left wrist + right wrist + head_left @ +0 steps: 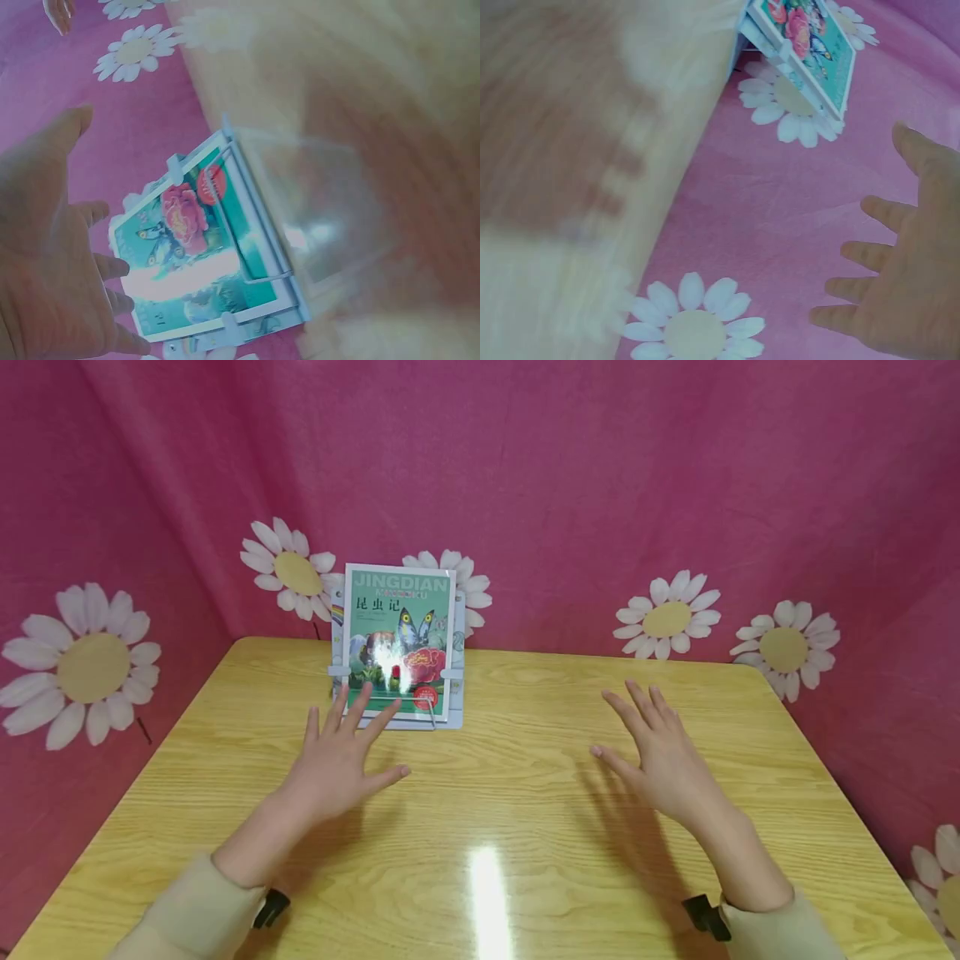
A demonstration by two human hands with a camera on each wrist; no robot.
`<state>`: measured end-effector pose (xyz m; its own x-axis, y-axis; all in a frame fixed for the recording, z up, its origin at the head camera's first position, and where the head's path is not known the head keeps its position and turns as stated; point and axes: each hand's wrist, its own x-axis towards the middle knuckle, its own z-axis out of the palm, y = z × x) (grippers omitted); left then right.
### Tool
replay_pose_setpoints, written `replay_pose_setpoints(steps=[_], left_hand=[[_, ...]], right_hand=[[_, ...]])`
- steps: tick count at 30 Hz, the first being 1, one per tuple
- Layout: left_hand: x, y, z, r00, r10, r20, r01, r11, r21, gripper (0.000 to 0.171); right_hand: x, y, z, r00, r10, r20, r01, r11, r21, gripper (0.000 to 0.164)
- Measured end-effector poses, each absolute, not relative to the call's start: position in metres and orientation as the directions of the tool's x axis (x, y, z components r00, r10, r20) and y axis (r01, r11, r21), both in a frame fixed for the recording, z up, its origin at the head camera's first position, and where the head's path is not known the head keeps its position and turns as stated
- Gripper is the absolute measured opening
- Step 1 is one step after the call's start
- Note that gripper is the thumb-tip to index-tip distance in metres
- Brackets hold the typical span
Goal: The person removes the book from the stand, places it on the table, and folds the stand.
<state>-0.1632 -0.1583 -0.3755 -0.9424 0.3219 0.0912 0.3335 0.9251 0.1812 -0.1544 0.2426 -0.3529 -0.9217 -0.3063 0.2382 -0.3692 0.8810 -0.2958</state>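
Note:
A green-covered book (401,643) with a butterfly and a red flower leans upright on a pale blue book stand (457,702) at the table's far side. Side clips and a wire bar (238,251) hold the book against the stand. My left hand (330,768) hovers in front of the stand with its fingers spread; the left wrist view shows nothing in it. Well to the right, my right hand (667,768) is held above the table, its fingers spread and holding nothing. In the right wrist view, the book (821,56) stands beyond the thumb.
The wooden table (525,760) has a glossy top with a bright light reflection. A magenta curtain (555,502) printed with large white daisies hangs behind it and along both sides. Dark straps (705,917) show at both cuffs.

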Motion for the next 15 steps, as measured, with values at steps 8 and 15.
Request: replay_pose_setpoints(steps=[8, 15], left_hand=[[-0.179, -0.161, -0.358, -0.941, 0.315, 0.128, 0.335, 0.921, 0.198, 0.086], [-0.196, -0.168, -0.349, -0.942, 0.294, 0.162, 0.330, 0.899, 0.288, 0.085]], right_hand=[[-0.169, 0.226, -0.334, -0.903, -0.301, 0.307, -0.389, 0.874, -0.289, 0.072], [-0.182, 0.208, -0.323, -0.891, -0.305, 0.337, -0.417, 0.844, -0.337, 0.070]])
